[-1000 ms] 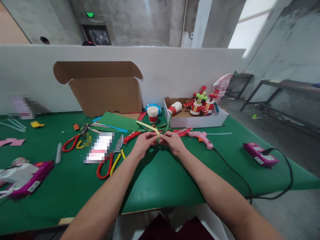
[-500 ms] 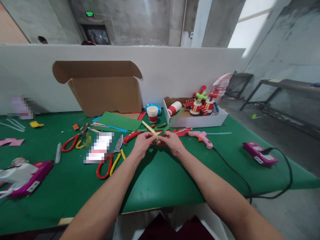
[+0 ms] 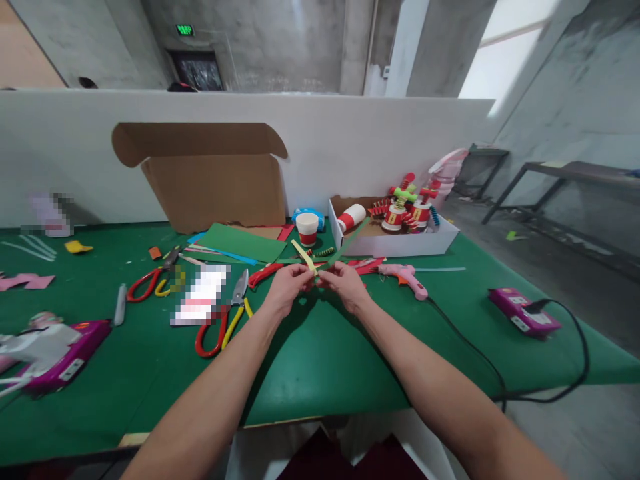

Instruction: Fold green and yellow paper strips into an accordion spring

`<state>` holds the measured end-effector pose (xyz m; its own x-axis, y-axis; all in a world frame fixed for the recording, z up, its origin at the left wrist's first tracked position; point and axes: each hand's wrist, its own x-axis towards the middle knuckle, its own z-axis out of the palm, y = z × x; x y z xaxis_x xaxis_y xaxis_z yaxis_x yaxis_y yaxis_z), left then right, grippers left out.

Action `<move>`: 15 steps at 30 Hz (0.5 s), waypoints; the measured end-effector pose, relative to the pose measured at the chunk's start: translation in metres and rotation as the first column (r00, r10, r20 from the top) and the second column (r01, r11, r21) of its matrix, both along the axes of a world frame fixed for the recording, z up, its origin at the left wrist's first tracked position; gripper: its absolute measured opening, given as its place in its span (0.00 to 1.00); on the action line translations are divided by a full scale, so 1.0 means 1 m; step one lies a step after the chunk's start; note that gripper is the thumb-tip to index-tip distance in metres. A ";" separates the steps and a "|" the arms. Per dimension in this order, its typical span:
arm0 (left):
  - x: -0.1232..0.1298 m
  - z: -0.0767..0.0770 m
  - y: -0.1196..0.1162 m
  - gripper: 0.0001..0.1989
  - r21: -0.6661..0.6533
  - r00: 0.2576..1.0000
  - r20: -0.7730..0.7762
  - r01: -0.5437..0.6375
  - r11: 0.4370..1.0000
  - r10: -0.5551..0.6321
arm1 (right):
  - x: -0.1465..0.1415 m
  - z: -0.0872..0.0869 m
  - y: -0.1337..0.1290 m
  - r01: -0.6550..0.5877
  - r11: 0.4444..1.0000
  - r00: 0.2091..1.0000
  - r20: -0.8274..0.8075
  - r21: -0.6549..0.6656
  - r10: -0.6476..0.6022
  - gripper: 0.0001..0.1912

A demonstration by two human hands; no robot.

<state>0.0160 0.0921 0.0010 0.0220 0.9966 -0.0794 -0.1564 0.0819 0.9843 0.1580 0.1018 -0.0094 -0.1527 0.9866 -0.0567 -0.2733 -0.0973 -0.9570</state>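
Near the middle of the table, my left hand (image 3: pixel 290 288) is closed, its fingertips pinching the lower part of a pale yellow paper strip (image 3: pixel 303 254). Close beside it, my right hand (image 3: pixel 345 287) is closed on a green paper strip (image 3: pixel 353 241) that slants up to the right. The two strips meet between my fingertips, where the overlap is partly hidden by the fingers. Just behind the hands stands a red and white paper cup (image 3: pixel 307 229). Small striped folded paper springs (image 3: pixel 325 252) lie in front of the cup.
Behind right, a white box (image 3: pixel 400 248) holds decorated cups. A pink glue gun (image 3: pixel 411 280) with its cord lies right. Red-and-yellow-handled scissors (image 3: pixel 241 287), green paper sheets (image 3: pixel 240 244) and an open cardboard box (image 3: pixel 215 190) are left. A purple pack (image 3: pixel 524 312) sits far right.
The yellow strip's upper end has swung slightly upward and to the right. Both hands remain together, and the whole view has shifted slightly.
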 end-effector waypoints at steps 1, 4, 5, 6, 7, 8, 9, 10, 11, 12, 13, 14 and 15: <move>-0.001 0.002 0.000 0.18 -0.007 1.000 0.005 -0.003 1.000 0.003 | 0.002 0.001 0.001 -0.003 1.000 1.000 -0.019 0.025 0.003 0.12; -0.003 0.005 0.000 0.19 -0.026 1.000 -0.001 -0.015 1.000 0.015 | 0.006 0.002 0.004 0.002 0.999 0.996 -0.085 0.053 0.003 0.14; -0.003 0.005 0.000 0.19 -0.026 1.000 -0.005 -0.016 1.000 0.016 | 0.006 0.003 0.004 -0.001 0.999 0.995 -0.097 0.047 0.005 0.14; -0.003 0.005 0.000 0.19 -0.024 1.000 -0.007 -0.013 1.000 0.013 | 0.006 0.003 0.004 -0.009 0.999 0.995 -0.103 0.036 0.013 0.15; -0.003 0.005 0.000 0.20 -0.019 1.000 -0.007 -0.006 1.000 0.006 | 0.005 0.003 0.003 -0.021 1.000 0.994 -0.106 0.023 0.024 0.16; -0.003 0.005 0.000 0.20 -0.015 1.000 -0.007 0.005 1.000 -0.005 | 0.005 0.003 0.003 -0.038 0.999 0.993 -0.108 0.012 0.039 0.16; -0.003 0.005 0.000 0.20 -0.009 1.000 -0.008 0.019 1.000 -0.019 | 0.003 0.003 0.002 -0.055 0.998 0.993 -0.109 0.004 0.056 0.17; -0.002 0.005 0.000 0.20 -0.004 0.999 -0.011 0.031 0.999 -0.031 | 0.002 0.003 0.001 -0.072 0.997 0.992 -0.107 -0.001 0.071 0.18; -0.002 0.005 0.000 0.20 0.002 0.999 -0.015 0.042 0.999 -0.042 | 0.001 0.003 0.000 -0.082 0.997 0.991 -0.106 -0.004 0.081 0.19; -0.002 0.006 -0.001 0.20 0.007 0.999 -0.020 0.050 0.999 -0.050 | 0.000 0.003 -0.001 -0.086 0.996 0.991 -0.104 -0.006 0.085 0.20; -0.001 0.006 -0.001 0.20 0.014 0.998 -0.024 0.055 0.998 -0.055 | -0.001 0.003 -0.002 -0.080 0.997 0.992 -0.100 -0.009 0.079 0.20; -0.001 0.006 -0.001 0.20 0.021 0.998 -0.029 0.056 0.998 -0.056 | -0.001 0.003 -0.003 -0.070 0.997 0.993 -0.097 -0.014 0.068 0.21; 0.000 0.007 -0.001 0.19 0.028 0.998 -0.034 0.055 0.998 -0.054 | -0.002 0.003 -0.003 -0.056 0.998 0.994 -0.094 -0.020 0.054 0.22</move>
